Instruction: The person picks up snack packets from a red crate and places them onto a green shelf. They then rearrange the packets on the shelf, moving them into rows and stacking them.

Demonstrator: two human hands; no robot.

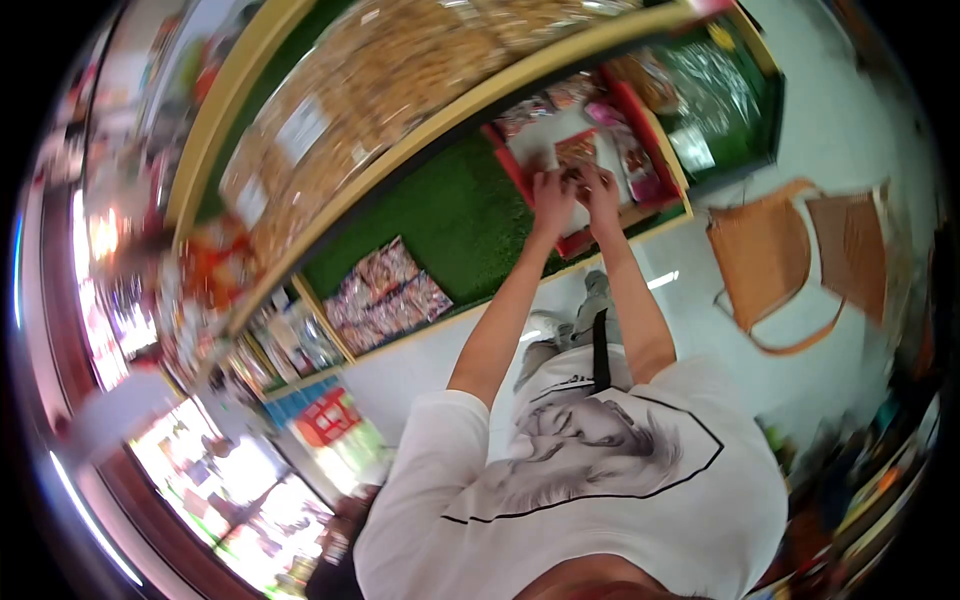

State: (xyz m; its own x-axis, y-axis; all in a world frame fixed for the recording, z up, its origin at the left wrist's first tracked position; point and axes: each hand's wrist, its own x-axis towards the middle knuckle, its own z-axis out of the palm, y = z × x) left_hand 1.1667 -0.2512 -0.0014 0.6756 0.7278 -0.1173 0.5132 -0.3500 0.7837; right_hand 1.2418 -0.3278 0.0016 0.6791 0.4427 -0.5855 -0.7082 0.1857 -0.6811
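Note:
My left hand [553, 198] and my right hand [598, 190] are close together over an open red box [513, 165] with a pale inside. Their fingers are bent inward and closed at the near edge of a small reddish-brown snack packet [577, 149]. The exact grip is blurred and partly covered by the fingers. Pink packets [632, 155] lie along the box's right side, and more small packets [525, 115] sit at its far left.
The box stands on a green-lined shelf [430, 215], where more snack packets [388, 290] lie to the left. Large bags of brown food [370, 95] fill the tier behind. A clear-wrapped bag [710, 80] is at the right end. A brown chair [765, 255] stands on the floor to the right.

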